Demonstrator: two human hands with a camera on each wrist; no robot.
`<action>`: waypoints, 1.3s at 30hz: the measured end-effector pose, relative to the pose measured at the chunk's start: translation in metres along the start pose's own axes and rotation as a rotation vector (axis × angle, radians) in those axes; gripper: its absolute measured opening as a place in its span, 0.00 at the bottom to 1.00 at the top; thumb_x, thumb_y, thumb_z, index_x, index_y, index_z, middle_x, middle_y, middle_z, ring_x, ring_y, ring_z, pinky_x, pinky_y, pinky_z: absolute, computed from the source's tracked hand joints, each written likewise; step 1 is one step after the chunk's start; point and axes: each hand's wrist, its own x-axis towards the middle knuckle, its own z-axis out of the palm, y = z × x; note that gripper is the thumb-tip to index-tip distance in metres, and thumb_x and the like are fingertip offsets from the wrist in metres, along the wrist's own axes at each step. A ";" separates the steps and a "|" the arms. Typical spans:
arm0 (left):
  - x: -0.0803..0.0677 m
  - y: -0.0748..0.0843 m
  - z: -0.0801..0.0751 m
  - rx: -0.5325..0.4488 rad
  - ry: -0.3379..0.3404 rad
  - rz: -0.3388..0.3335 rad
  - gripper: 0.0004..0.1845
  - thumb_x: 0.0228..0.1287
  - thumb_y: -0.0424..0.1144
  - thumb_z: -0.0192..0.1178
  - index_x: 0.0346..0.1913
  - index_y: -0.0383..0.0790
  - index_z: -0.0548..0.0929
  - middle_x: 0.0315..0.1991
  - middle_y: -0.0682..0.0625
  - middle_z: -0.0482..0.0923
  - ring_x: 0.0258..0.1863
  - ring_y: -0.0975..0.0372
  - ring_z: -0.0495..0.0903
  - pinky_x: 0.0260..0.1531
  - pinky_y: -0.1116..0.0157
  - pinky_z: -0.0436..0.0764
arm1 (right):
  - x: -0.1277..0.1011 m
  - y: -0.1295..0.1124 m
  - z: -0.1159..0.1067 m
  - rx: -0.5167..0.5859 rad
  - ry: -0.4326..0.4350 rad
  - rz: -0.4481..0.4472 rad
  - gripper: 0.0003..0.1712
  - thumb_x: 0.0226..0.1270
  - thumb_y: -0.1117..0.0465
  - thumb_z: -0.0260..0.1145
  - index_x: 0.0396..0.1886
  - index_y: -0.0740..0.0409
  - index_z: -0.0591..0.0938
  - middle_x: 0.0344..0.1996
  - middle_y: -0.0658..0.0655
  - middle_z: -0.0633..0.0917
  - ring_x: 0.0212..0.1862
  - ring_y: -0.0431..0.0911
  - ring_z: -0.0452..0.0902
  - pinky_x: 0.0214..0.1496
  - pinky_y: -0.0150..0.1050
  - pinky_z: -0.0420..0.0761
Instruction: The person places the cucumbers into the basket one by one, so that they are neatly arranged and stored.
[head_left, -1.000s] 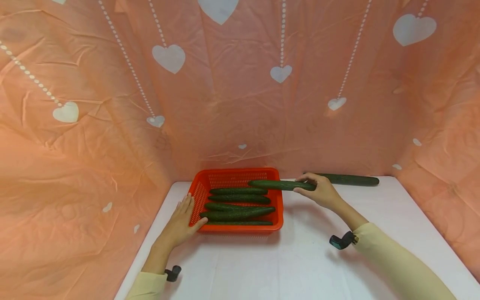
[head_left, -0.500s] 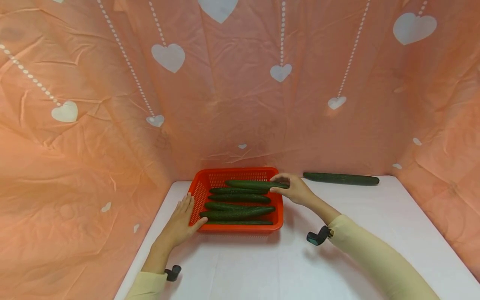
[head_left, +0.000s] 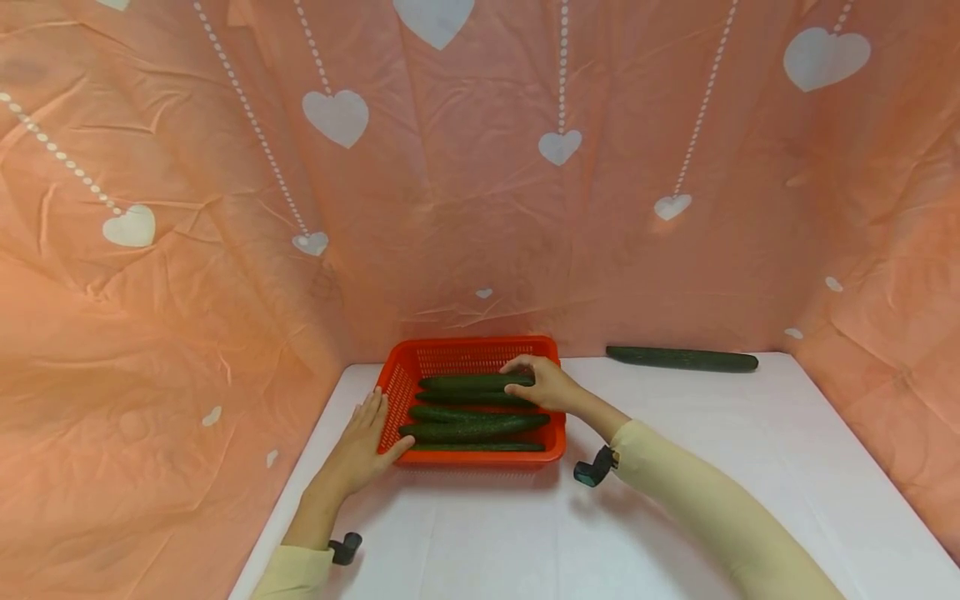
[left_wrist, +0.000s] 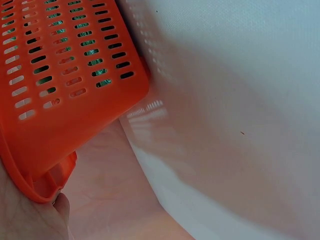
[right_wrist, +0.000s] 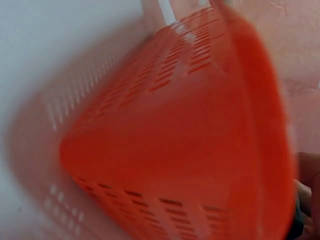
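Observation:
An orange-red plastic basket [head_left: 480, 457] with slotted walls holds several long green cucumbers lying crosswise. Inside its back right part, my right hand [head_left: 551, 385] grips the right end of the rearmost cucumber [head_left: 468, 382], fingers behind and thumb in front. In the right wrist view only a bit of that hand [right_wrist: 309, 187] shows past the blurred rim, beside something dark green. My left hand [head_left: 358, 446] rests on the basket's left rim, fingers straight and thumb over the front left corner. The left wrist view shows part of this hand [left_wrist: 30, 215] against the rim.
Another cucumber [head_left: 682, 358] lies at the back right of the white table [head_left: 495, 533], close to the peach cloth backdrop [head_left: 480, 208] with white hearts. The cloth also rises at both sides.
My right hand has carried the cucumber left from over the basket's right rim and lowered it inside behind the others. My left hand has stayed on the rim.

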 end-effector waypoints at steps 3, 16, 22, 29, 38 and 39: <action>0.000 0.001 0.000 -0.003 -0.001 -0.001 0.56 0.76 0.68 0.57 0.85 0.27 0.49 0.87 0.34 0.40 0.87 0.42 0.39 0.84 0.41 0.44 | 0.005 0.000 0.006 -0.011 -0.010 0.013 0.18 0.74 0.62 0.74 0.60 0.62 0.86 0.60 0.62 0.87 0.64 0.60 0.81 0.74 0.59 0.77; -0.001 0.001 -0.001 -0.002 0.002 0.000 0.56 0.76 0.68 0.57 0.85 0.27 0.49 0.87 0.34 0.39 0.87 0.41 0.39 0.84 0.41 0.44 | 0.019 -0.005 0.020 0.002 -0.041 0.035 0.18 0.74 0.61 0.74 0.59 0.62 0.87 0.59 0.62 0.88 0.67 0.60 0.80 0.76 0.59 0.75; -0.002 0.001 -0.001 -0.012 0.003 -0.001 0.55 0.77 0.66 0.58 0.85 0.27 0.49 0.88 0.34 0.39 0.87 0.41 0.39 0.84 0.41 0.44 | 0.020 -0.004 0.020 0.045 -0.026 0.013 0.16 0.74 0.67 0.73 0.58 0.67 0.86 0.55 0.65 0.89 0.61 0.59 0.84 0.71 0.56 0.80; -0.001 0.001 -0.001 -0.010 0.014 0.013 0.56 0.76 0.66 0.58 0.84 0.26 0.50 0.87 0.33 0.40 0.87 0.41 0.40 0.84 0.40 0.44 | 0.015 -0.001 0.005 0.066 0.039 -0.053 0.15 0.75 0.68 0.71 0.58 0.68 0.86 0.53 0.65 0.89 0.58 0.57 0.86 0.67 0.54 0.84; -0.001 0.002 -0.001 -0.004 0.008 0.006 0.56 0.76 0.67 0.58 0.84 0.26 0.50 0.87 0.33 0.40 0.87 0.41 0.40 0.84 0.40 0.45 | -0.007 0.009 -0.026 0.038 0.092 -0.025 0.17 0.76 0.66 0.71 0.60 0.66 0.85 0.57 0.68 0.87 0.60 0.61 0.84 0.69 0.63 0.79; -0.001 0.002 -0.001 -0.005 0.008 0.007 0.56 0.76 0.67 0.57 0.84 0.26 0.50 0.87 0.33 0.40 0.87 0.41 0.40 0.84 0.40 0.45 | -0.010 0.011 -0.029 0.033 0.107 -0.027 0.17 0.75 0.66 0.71 0.60 0.66 0.85 0.57 0.67 0.88 0.60 0.61 0.84 0.68 0.63 0.80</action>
